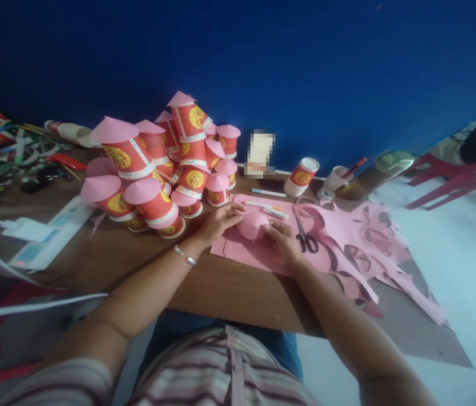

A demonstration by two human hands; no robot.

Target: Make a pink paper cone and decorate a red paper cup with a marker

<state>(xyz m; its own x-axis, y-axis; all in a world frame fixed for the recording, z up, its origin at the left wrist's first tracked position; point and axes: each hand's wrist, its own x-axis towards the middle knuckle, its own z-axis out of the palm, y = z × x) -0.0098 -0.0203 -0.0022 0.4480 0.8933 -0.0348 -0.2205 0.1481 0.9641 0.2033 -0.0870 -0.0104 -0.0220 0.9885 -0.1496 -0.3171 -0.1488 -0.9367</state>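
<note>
A small pink paper cone is held between my two hands over a stack of pink paper sheets. My left hand pinches its left edge, a silver bangle on that wrist. At its right edge, the thumb and fingers of my right hand are closed on it. Scissors with dark handles lie just right of my right hand. Behind the cone rest a glue stick or white tube and an orange-and-white marker; a blue-capped pen lies farther back.
Red paper cups with pink cone tops stand piled at the left. A power strip with a white cable lies nearer me. Cut pink scraps spread rightward. A red cup and a bottle stand along the blue wall.
</note>
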